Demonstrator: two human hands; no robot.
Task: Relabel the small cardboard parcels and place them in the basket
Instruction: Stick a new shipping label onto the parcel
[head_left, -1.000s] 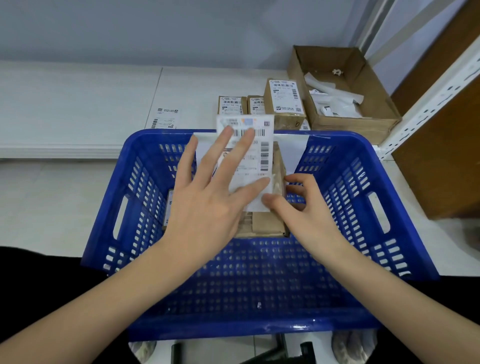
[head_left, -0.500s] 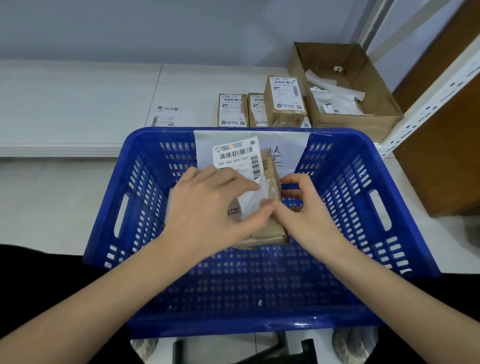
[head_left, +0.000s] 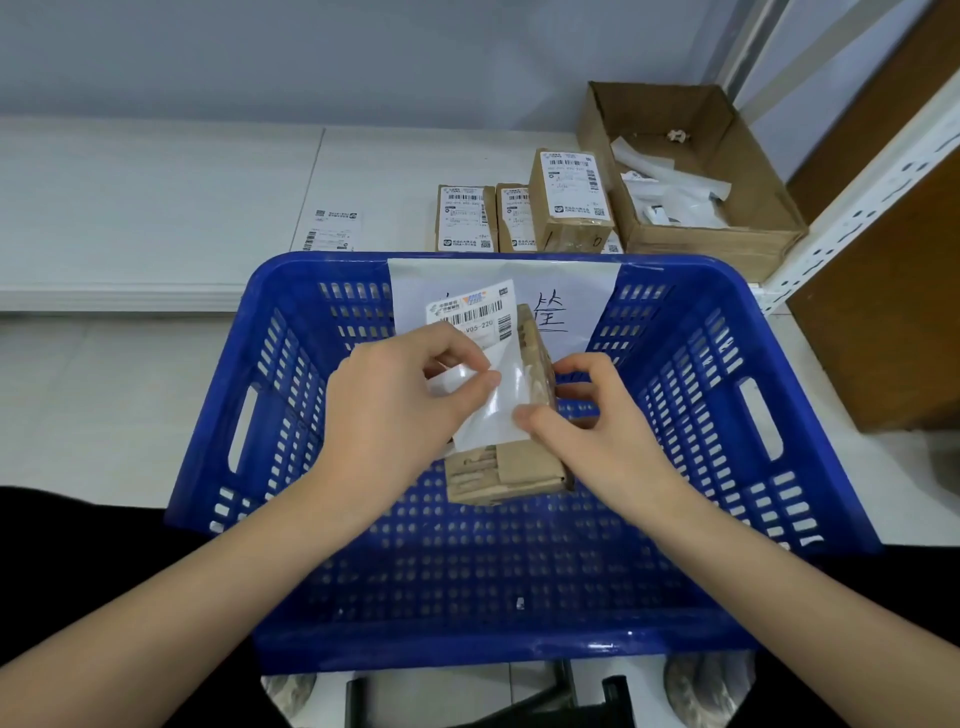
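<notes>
Far to my left a loose label (head_left: 335, 231) lies flat on the white table (head_left: 156, 208), untouched, which I take as stock for a later parcel. Nearer, my left hand (head_left: 395, 410) has its thumb and forefinger pinched on the lower part of the label (head_left: 475, 332) I am working with; its printed top stands up above my knuckles, and the part below looks peeled and glossy, though I cannot tell whether that is backing or the label's own underside. That label sits over the parcel (head_left: 511, 457), which I hold up over the middle of the basket (head_left: 218, 415), above its floor and clear of the walls. My right hand (head_left: 597, 431) clamps the parcel's right side, thumb pressing the label's lower edge against the cardboard and fingers curled round the far face. So I judge this parcel only half done: the label is not yet smoothed flat, and the parcel is not set down. I can see no other parcel lying in the basket, though my hands hide part of it. Beyond the far rim, three parcels (head_left: 519, 215) wait on the table, all bearing labels, and I cannot tell old from new. Rightmost, an open box (head_left: 717, 239) holds white strips.
</notes>
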